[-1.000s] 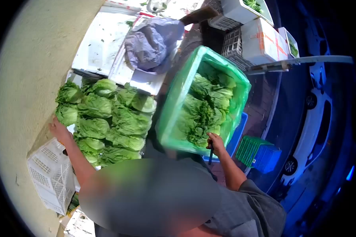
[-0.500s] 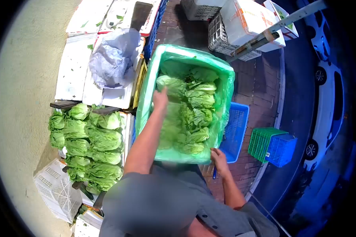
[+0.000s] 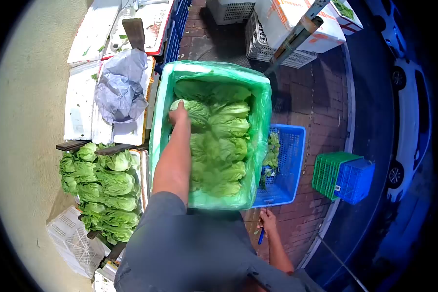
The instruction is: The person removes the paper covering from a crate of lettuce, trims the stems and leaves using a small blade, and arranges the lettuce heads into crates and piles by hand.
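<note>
My left hand (image 3: 179, 114) is closed round the pale base end of a lettuce (image 3: 195, 111) at the left side of a box (image 3: 261, 141) lined with green plastic. More long lettuces (image 3: 229, 125) lie in rows inside this box. My right hand (image 3: 268, 220) is below the box's right corner, apart from it, with its fingers curled round a slim blue tool (image 3: 261, 236). Only a short blue length of that tool shows; its other end is hidden. Just above this hand stands a blue basket (image 3: 287, 194) with leafy scraps (image 3: 272, 151) in it.
At left, lettuces (image 3: 117, 182) are stacked in rows, with white foam boxes (image 3: 78, 109) and a crumpled plastic bag (image 3: 121, 87) above them. A metal pole (image 3: 289, 46) stands near crates (image 3: 263, 44) at the top. Green (image 3: 326, 170) and blue crates (image 3: 355, 181) sit by the kerb.
My left hand has shifted left within the box and now grips a lettuce's base end. My right hand has moved down, away from the box's rim. The view has shifted slightly.
</note>
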`<state>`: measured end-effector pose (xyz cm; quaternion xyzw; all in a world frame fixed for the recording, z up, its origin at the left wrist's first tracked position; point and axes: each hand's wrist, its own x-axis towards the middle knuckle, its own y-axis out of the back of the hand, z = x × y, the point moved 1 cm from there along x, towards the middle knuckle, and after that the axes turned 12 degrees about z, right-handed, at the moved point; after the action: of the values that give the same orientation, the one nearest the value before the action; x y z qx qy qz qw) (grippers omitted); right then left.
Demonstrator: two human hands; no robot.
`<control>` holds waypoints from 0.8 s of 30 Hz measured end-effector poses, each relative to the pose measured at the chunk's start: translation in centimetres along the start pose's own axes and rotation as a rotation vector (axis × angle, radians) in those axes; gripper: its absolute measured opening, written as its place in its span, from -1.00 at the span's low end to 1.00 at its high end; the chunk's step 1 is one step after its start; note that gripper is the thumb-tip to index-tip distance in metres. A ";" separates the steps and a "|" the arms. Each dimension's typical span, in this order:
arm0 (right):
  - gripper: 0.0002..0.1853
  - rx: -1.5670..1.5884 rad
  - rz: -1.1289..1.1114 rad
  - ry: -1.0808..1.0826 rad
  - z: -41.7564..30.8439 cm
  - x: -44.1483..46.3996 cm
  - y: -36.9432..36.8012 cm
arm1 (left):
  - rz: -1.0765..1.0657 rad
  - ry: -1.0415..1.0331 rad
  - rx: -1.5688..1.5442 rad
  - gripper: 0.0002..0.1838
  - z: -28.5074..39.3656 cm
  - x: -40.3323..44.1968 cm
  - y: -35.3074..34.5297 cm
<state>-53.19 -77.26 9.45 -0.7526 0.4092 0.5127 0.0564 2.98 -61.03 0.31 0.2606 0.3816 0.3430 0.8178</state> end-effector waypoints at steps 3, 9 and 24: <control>-0.78 -0.007 -0.013 -0.007 -0.3 0.7 0.1 | -0.028 -0.070 -0.115 -0.25 -1.4 0.8 -0.2; -0.79 -0.055 -0.043 0.066 -4.0 0.9 -1.3 | -0.099 -0.199 -0.143 -0.14 -2.6 -1.1 1.7; -0.46 -0.073 -0.286 0.355 -17.0 1.8 -21.4 | -0.371 -0.409 -0.244 -0.26 -6.8 -10.4 11.6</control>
<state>-26.16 -72.74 8.74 -0.8829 0.2831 0.3735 0.0287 -11.58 -60.49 8.99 0.1499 0.2058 0.1715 0.9517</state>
